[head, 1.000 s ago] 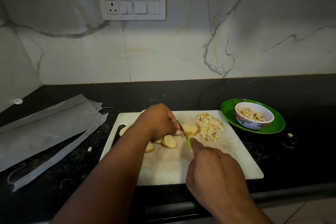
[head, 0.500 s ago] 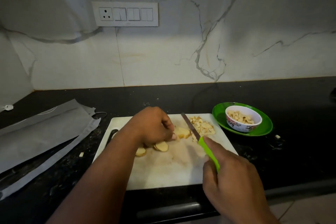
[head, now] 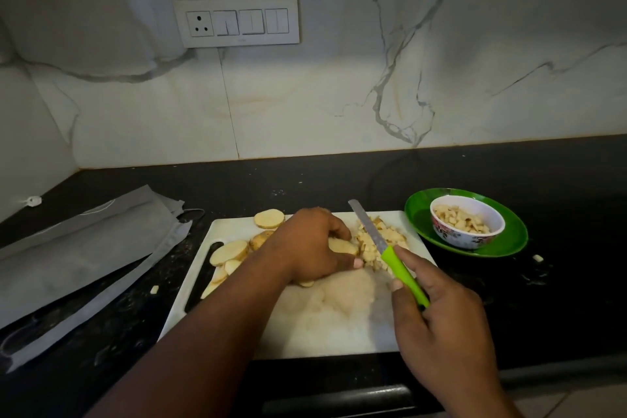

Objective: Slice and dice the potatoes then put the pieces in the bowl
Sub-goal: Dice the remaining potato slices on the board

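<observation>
Pale potato slices (head: pixel 228 252), small diced pile (head: pixel 380 241)

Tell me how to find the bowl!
Look on the black counter, right of the white board. A green plate sits there, and the bowl stands on it. It is white with flowers outside, holding potato dice.

Two bare forearms, left grip (head: pixel 307 248), right grip (head: pixel 441 322), no sleeves, no jewellery
</observation>
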A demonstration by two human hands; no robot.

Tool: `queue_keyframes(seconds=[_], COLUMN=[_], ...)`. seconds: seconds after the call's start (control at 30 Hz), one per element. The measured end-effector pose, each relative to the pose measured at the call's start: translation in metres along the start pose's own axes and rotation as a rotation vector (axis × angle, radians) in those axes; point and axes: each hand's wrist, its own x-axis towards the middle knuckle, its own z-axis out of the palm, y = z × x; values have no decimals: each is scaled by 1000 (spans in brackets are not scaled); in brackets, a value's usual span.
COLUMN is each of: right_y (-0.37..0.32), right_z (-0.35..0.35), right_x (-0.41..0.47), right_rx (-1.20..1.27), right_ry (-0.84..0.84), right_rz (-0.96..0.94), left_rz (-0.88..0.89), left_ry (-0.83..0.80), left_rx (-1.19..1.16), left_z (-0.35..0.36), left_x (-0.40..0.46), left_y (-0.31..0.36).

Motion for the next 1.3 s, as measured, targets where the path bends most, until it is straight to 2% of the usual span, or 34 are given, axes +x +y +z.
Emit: queue_keyframes(seconds=[0.5,0.67,1.17,1.23,1.3], right_y=[1,1,4,4,2], right_z=[0,-1,0,0,0], right_x=[0,-1,-1,-1,-1], right_rx=[-2,8,-1,5,8], right_ry=[-22,-32,-34,-25,-19], right_rz=[4,4,-34,-28,-23], left_rz=[197,144,162,162,88], left_ry=[-76,2,-28,-6,25], left_rx=[-97,-7,-110,-70,79], left_z=[-6,2,6,2,-2], left_x=[-3,-6,-3,-6,-9], left_y=[-13,-2,-2,1,5])
